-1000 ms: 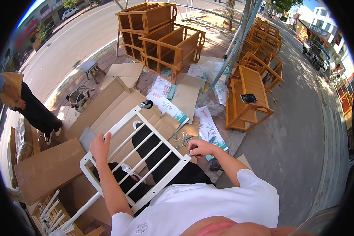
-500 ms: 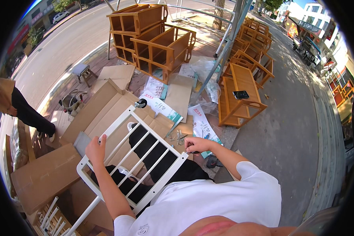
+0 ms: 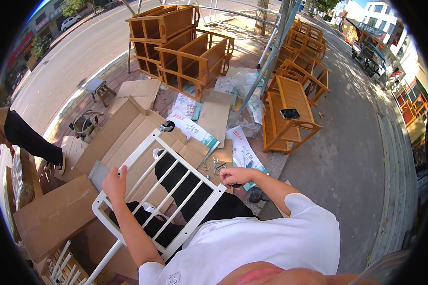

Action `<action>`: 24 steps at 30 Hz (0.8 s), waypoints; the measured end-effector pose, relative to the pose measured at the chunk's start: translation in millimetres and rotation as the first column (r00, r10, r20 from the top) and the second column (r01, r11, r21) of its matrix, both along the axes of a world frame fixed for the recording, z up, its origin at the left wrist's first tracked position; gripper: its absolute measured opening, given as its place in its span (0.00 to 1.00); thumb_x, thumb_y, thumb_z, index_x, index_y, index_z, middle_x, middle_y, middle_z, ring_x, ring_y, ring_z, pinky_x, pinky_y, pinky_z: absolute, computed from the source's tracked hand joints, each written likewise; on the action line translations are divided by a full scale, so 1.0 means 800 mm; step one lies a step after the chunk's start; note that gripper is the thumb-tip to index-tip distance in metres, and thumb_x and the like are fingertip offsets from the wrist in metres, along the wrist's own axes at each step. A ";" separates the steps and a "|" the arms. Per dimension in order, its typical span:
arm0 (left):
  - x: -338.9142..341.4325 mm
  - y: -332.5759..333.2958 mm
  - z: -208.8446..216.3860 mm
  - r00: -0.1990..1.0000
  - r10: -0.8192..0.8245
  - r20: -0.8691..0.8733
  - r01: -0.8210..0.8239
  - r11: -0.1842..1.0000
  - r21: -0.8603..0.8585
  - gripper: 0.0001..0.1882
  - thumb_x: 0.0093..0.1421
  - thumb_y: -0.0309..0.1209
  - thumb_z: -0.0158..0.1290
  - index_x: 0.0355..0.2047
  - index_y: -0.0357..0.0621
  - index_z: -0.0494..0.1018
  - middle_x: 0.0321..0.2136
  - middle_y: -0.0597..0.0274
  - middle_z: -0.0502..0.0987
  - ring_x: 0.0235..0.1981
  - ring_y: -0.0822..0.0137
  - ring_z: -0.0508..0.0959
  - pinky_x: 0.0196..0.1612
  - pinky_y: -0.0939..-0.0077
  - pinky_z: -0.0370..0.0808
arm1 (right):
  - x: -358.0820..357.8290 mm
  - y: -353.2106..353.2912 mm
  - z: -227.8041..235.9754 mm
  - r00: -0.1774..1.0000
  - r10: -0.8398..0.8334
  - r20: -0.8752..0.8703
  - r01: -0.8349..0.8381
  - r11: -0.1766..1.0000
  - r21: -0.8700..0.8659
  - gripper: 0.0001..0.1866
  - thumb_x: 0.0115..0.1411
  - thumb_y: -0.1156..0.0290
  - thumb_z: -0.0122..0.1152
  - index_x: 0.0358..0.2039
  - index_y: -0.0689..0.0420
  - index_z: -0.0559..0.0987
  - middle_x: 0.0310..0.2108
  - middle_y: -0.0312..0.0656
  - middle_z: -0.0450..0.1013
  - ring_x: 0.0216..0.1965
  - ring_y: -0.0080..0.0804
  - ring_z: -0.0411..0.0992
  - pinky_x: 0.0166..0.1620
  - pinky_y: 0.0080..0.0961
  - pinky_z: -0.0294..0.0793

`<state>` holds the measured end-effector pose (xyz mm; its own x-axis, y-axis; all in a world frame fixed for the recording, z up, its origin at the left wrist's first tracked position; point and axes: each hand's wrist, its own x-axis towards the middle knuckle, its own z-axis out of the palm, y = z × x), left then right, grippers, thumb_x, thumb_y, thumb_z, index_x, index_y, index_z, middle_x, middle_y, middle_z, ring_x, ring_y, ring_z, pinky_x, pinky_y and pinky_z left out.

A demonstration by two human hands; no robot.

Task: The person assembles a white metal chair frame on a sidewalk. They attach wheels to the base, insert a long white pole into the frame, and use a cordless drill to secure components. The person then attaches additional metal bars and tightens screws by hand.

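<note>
Left hand (image 3: 113,184) wrapped round openwork frame (image 3: 199,216) edge; right hand (image 3: 236,176) at corner, hold unclear

Site: outdoor roadside pavement (image 3: 127,73). Evidence: road (image 3: 81,57) and white car (image 3: 71,23) at 10 o'clock; tree trunk (image 3: 261,19) at 1 o'clock; white building (image 3: 379,21) at 2 o'clock.

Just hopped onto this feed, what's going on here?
A person's left hand grips the left rail of a white barred frame. The right hand is curled by its right corner, contents unclear. A black caster is at the far corner; loose screws lie beyond the frame.
</note>
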<state>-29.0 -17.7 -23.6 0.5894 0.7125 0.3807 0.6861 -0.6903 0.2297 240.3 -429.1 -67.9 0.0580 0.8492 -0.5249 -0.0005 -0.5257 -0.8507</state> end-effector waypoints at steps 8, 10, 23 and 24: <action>0.002 -0.001 0.000 1.000 -0.018 -0.013 0.018 1.000 -0.005 0.27 0.66 0.56 0.53 0.30 0.42 0.78 0.24 0.49 0.80 0.29 0.44 0.80 0.32 0.51 0.73 | 0.015 0.000 0.012 0.999 0.053 0.010 -0.054 0.996 0.077 0.15 0.56 0.75 0.61 0.44 0.57 0.73 0.30 0.36 0.73 0.22 0.20 0.72 0.23 0.19 0.66; 0.002 0.000 -0.002 1.000 -0.021 -0.001 0.021 1.000 0.010 0.27 0.66 0.56 0.53 0.30 0.42 0.78 0.24 0.49 0.80 0.28 0.44 0.80 0.32 0.51 0.73 | 0.014 -0.002 0.020 0.999 0.032 -0.008 -0.031 0.995 0.093 0.17 0.54 0.78 0.61 0.45 0.58 0.73 0.29 0.35 0.73 0.23 0.20 0.71 0.24 0.19 0.67; 0.013 0.003 0.000 0.987 0.023 -0.158 -0.041 0.993 -0.112 0.31 0.66 0.61 0.47 0.35 0.43 0.80 0.29 0.47 0.82 0.34 0.43 0.81 0.36 0.50 0.74 | -0.004 -0.014 -0.010 0.989 -0.133 -0.064 0.140 0.982 0.127 0.09 0.58 0.78 0.56 0.41 0.59 0.74 0.30 0.37 0.73 0.18 0.20 0.70 0.20 0.20 0.64; 0.013 0.003 0.001 0.983 0.033 -0.180 -0.055 0.991 -0.121 0.33 0.66 0.63 0.46 0.37 0.43 0.81 0.30 0.47 0.82 0.36 0.44 0.81 0.37 0.50 0.75 | -0.003 -0.014 -0.013 0.983 -0.138 -0.119 0.151 0.983 0.102 0.08 0.61 0.78 0.55 0.41 0.60 0.73 0.29 0.38 0.73 0.17 0.20 0.69 0.20 0.21 0.64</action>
